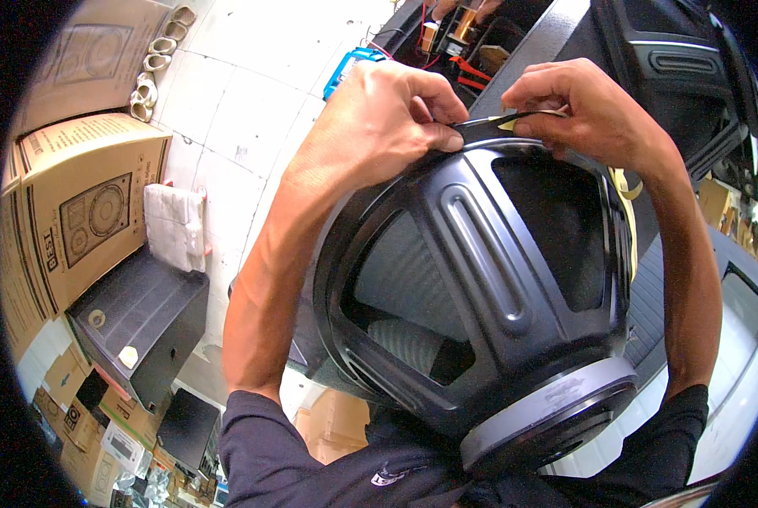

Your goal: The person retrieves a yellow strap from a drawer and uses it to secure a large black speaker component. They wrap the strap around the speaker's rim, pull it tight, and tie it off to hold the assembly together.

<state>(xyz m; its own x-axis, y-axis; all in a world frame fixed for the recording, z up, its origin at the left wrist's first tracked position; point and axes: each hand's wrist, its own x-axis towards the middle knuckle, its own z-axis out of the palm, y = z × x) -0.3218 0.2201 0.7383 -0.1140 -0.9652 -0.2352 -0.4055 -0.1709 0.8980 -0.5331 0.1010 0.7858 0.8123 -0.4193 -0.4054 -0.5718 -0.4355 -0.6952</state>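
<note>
A large loudspeaker driver (514, 292) with a black metal frame stands tilted in front of me, its round magnet (557, 406) toward my body. Along the far edge of its rim lies a narrow black strip (483, 131). The thumb and fingers of my left hand (379, 118) pinch the strip against the rim. My right hand (591, 110) is closed on the strip's other stretch, where pale yellow backing paper (507, 124) shows. More yellow paper (628, 188) hangs in a loop beside my right wrist. My right fingertips are partly hidden.
Another person's hands (481, 8) work by a copper coil (462, 24) at the top. A blue object (351, 69) lies near it. A second driver (671, 63) stands at the far right. Cartons (87, 212) and a black cabinet (142, 322) stand left on the tiled floor (218, 110).
</note>
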